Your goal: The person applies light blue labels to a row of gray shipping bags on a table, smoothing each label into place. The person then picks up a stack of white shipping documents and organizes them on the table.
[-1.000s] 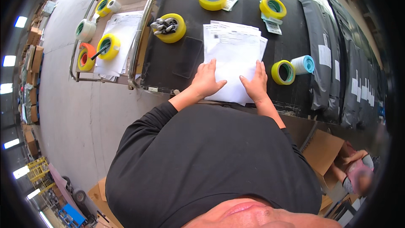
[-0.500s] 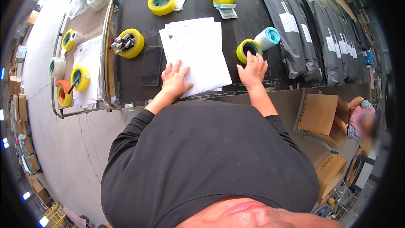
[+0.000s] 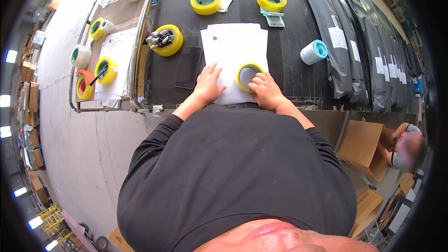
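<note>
A stack of white printed papers [image 3: 233, 49] lies on the black tabletop in front of me. My left hand [image 3: 208, 85] rests at the stack's left edge, fingers stretched out, holding nothing. On the lower right of the papers sits a yellow-edged tape roll [image 3: 238, 78], and the paper shows through its hole. The fingers of my right hand [image 3: 267, 91] grip its right side. A dark phone-like slab [image 3: 188, 67] lies left of my left hand. A light-blue roll [image 3: 313, 52] stands off to the right, apart from my right hand.
A tape roll [image 3: 173, 49] at left holds several dark, pen-like things. More tape rolls [image 3: 205, 2] lie farther back. Black wrapped packages [image 3: 333, 37] line the right side. A side cart [image 3: 135, 42] stands left. At far right a person [image 3: 408, 147] bends by a cardboard box [image 3: 361, 142].
My right hand has brought the tape roll from beside the light-blue roll leftward onto the papers. My left hand stays at the papers' left edge. The view has shifted slightly.
</note>
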Demonstrator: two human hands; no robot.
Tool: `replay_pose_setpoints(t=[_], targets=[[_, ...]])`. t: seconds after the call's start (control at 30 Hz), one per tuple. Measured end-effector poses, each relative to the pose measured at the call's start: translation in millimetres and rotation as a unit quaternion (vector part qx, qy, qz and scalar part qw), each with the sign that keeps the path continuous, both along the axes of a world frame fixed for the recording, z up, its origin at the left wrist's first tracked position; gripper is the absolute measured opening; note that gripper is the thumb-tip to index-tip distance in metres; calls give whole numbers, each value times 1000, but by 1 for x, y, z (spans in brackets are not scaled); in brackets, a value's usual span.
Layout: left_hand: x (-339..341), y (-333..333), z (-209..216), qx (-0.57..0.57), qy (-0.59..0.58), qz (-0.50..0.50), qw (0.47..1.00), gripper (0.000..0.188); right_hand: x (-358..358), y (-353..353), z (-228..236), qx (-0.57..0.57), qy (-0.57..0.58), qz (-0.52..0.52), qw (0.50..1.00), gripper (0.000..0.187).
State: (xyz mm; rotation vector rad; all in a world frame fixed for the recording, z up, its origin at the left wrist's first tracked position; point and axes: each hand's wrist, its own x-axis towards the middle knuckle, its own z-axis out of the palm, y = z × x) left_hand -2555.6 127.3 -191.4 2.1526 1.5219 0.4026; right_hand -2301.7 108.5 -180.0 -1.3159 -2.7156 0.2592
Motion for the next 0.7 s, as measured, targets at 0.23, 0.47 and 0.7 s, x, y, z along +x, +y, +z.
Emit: replay_pose_setpoints(t=[0.23,0.47,0.7], targets=[[-48,-6,20,66,-127,49,988,36,24,13,35,117,241,-93,959,32],[-53,-2,20,98,-96,52,989,33,70,43,-20,146,216,-246,934,34],[-28,43,17,126,-53,30,990,47,40,51,-47,133,271,-275,913,41]])
